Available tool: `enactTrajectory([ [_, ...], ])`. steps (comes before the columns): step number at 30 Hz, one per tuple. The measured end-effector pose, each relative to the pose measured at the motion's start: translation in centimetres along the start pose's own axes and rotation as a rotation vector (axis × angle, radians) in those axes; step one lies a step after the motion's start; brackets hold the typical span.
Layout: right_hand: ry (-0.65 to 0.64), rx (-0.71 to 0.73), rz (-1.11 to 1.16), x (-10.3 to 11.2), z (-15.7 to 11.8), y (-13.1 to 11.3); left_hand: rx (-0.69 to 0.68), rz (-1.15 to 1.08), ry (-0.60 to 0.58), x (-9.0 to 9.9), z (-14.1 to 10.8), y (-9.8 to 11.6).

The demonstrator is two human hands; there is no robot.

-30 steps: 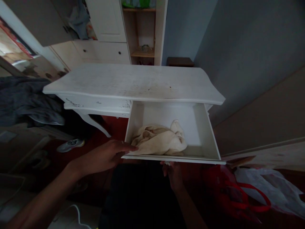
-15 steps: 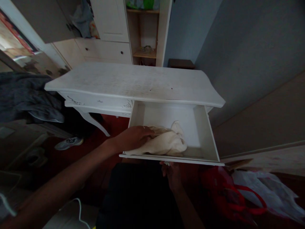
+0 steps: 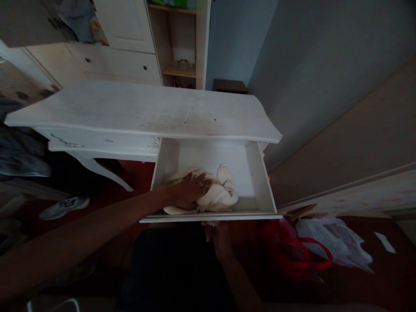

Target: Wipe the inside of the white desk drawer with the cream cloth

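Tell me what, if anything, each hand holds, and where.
The left hand lies spread on the crumpled cream cloth, no grip visible. The right hand is at the drawer's front edge; its hold is hidden.

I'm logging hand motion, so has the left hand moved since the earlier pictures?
Yes: judged against the open drawer, the left hand has moved rightward and inward, from the left front corner onto the cloth.

Weak, cool light leaves everything dim, palest on the white tabletop (image 3: 130,104) and inside the open drawer (image 3: 241,164). Below, the dark clothing (image 3: 175,268) sinks to near-black (its folds barely readable). Wide-angle distortion stretches the edges, detail looks soft, and the 2 lower corners are murky.
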State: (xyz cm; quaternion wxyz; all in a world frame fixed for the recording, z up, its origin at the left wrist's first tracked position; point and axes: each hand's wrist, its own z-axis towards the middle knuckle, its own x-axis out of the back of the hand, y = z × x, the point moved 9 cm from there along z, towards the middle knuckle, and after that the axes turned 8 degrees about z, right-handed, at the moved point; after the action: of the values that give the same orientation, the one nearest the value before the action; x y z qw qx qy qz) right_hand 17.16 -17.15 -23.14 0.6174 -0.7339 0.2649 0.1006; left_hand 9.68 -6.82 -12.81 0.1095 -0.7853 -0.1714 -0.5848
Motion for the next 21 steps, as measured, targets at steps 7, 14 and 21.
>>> enactTrajectory([
  [7, -0.023, -0.009, 0.008, -0.4, 0.0, 0.0, -0.186, 0.078, 0.300, 2.0, 2.4, 2.8],
  [14, -0.084, -0.043, -0.038, -0.6, 0.4, 0.6, -0.453, 0.106, 0.400, 3.5, 8.0, 8.1],
  [21, -0.066, -0.103, -0.101, -0.9, 0.2, 0.3, -0.624, 0.085, 0.384, 5.1, 10.6, 9.3],
])
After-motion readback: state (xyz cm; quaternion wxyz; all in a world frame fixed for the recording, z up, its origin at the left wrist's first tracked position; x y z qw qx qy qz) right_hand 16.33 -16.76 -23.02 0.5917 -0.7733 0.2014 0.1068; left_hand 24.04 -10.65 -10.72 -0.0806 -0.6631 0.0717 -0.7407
